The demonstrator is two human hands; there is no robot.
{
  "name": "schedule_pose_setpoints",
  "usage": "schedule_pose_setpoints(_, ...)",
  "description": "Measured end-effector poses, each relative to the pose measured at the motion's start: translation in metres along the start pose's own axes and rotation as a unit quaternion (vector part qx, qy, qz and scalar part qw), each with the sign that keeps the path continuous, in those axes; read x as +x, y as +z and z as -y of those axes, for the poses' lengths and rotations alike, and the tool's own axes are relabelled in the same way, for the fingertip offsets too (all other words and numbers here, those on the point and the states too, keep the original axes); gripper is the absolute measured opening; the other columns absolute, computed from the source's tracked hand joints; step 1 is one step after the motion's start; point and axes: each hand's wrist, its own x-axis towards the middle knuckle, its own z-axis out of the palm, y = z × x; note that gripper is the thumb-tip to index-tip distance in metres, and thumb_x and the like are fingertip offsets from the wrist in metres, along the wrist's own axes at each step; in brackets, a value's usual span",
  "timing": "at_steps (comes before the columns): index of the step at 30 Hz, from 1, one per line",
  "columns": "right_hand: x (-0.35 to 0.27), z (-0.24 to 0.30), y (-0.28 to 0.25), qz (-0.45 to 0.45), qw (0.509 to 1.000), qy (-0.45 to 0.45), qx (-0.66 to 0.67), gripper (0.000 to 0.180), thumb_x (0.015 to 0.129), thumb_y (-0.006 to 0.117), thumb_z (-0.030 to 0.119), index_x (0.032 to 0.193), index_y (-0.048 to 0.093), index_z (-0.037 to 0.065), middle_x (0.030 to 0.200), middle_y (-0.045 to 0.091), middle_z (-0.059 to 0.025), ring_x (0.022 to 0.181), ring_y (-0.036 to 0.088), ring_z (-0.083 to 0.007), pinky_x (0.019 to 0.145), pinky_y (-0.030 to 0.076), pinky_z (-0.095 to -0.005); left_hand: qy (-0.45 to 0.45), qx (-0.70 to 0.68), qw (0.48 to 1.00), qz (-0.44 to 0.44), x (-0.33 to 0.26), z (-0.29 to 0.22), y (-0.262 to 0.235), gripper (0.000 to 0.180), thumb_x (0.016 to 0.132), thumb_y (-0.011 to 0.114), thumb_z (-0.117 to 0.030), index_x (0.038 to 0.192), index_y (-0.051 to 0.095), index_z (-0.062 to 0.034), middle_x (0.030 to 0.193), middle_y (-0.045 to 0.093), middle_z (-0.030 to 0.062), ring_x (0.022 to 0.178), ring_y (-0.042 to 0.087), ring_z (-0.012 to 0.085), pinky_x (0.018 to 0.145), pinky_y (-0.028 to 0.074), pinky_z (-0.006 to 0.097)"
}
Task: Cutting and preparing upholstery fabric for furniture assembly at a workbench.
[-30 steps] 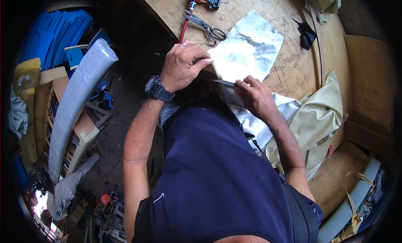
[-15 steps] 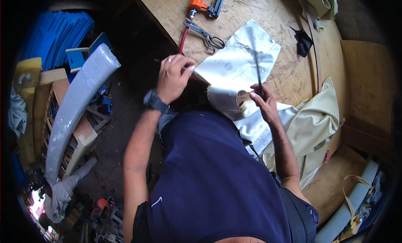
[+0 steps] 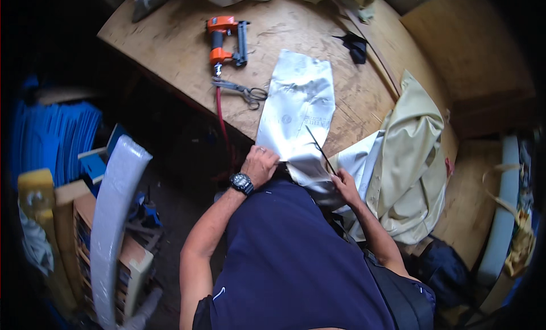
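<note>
A silver-grey sheet of shiny fabric point(image 3: 298, 105) lay on the wooden desk point(image 3: 170, 43), oblong, crinkled, with a faint round printed mark low on its left half. Its long axis ran from the far side of the desk toward the person, the near end hanging over the desk edge and gathered at the person's waist. The left hand point(image 3: 260, 165), a black wristwatch point(image 3: 242, 183) on its wrist, was closed down on the near left corner of the sheet at the desk edge. The right hand point(image 3: 343, 182) gripped a thin dark rod-like tool point(image 3: 319, 149); its kind could not be told. The tool slanted up and to the left, its tip resting over the sheet's lower right part.

Beyond the sheet, a pair of scissors point(image 3: 242, 91) lay just left of it, blades pointing left. An orange and black pneumatic stapler point(image 3: 226, 40) lay farther off, a red hose point(image 3: 220, 122) running from it over the desk edge. To the right, a heap of cream-coloured fabric point(image 3: 412, 159) lay against the sheet's near end. A small black scrap point(image 3: 355, 46) lay at the far right. Off the desk on the left stood a long wrapped grey roll point(image 3: 114, 216) and a stack of blue sheets point(image 3: 54, 139).
</note>
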Motion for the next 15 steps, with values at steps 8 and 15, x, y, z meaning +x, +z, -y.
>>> schedule_pose_setpoints(8,-0.059,0.012,0.006,-0.217,0.973,-0.021,-0.082,0.028,0.102,0.068,0.023,0.121,0.065,0.002,0.09,0.071,-0.0146,0.084,0.07,-0.0281,0.082,0.056,-0.0408,0.055,-0.058,0.99,0.114,0.003,-0.002,0.016,0.008,0.083,0.073,-0.01,0.089,0.067,-0.0088,0.093,0.066,0.0098,0.091,0.067,0.03,0.082,0.05,0.044)
schedule_pose_setpoints(15,-0.05,0.107,0.018,0.069,0.945,0.061,0.314,0.024,0.106,0.062,0.026,0.103,0.066,0.003,0.091,0.068,-0.005,0.079,0.063,-0.0134,0.072,0.052,-0.0292,0.016,-0.103,0.989,0.102,0.004,0.001,0.02,0.011,0.084,0.075,-0.013,0.092,0.068,-0.0082,0.095,0.066,0.0083,0.095,0.065,0.0299,0.085,0.051,0.043)
